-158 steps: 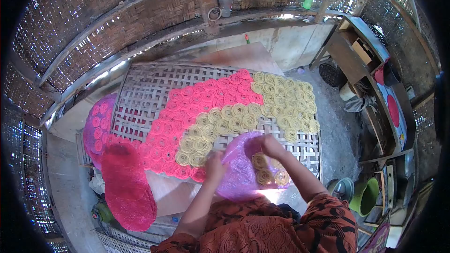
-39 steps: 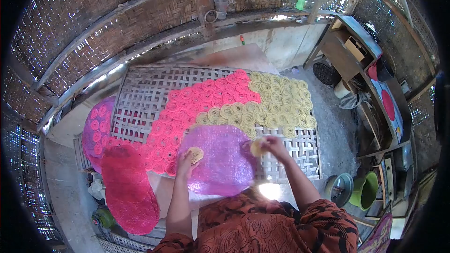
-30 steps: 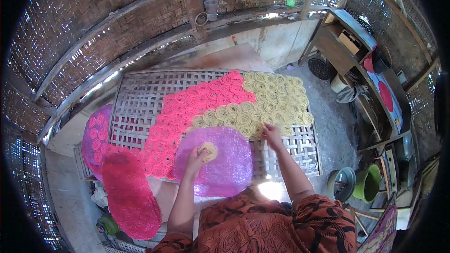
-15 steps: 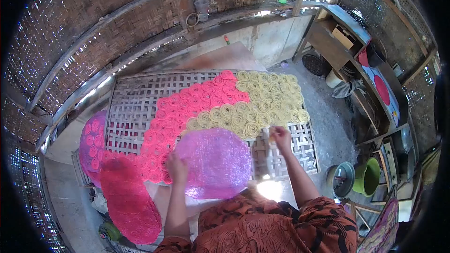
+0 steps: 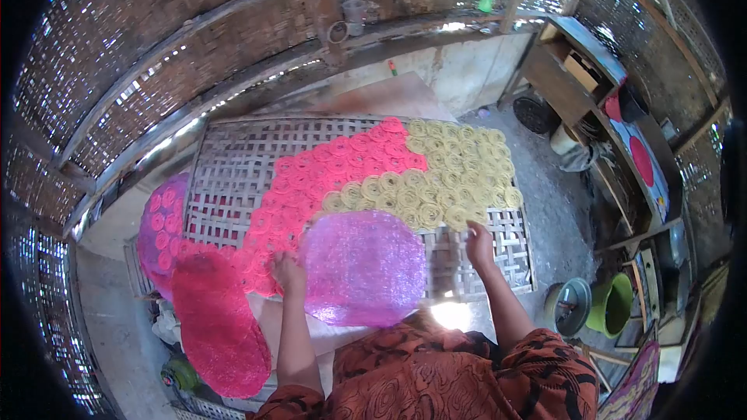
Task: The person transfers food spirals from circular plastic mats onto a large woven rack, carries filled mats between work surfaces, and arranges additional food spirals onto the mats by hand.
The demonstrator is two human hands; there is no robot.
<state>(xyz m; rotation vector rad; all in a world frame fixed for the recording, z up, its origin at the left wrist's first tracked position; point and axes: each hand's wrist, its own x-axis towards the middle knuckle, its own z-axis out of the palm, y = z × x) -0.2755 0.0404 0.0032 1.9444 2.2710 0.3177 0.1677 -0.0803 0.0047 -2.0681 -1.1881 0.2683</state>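
Head view: round, translucent purple plastic-covered tray (image 5: 366, 268) sits between both hands, near edge apparently past the woven bamboo rack (image 5: 241, 163). Left hand (image 5: 289, 274) half-curled over coiled pink strand rounds (image 5: 342, 159), beside tray; can't tell if gripping. Right hand (image 5: 479, 245) bent-fingered by outermost of the coiled pale-yellow strand rounds (image 5: 436, 179); contact, grip can't tell. Risks: bumped overhang could tip tray; right fingertips could snag that yellow round; dragging left wrist could crumple pinks.
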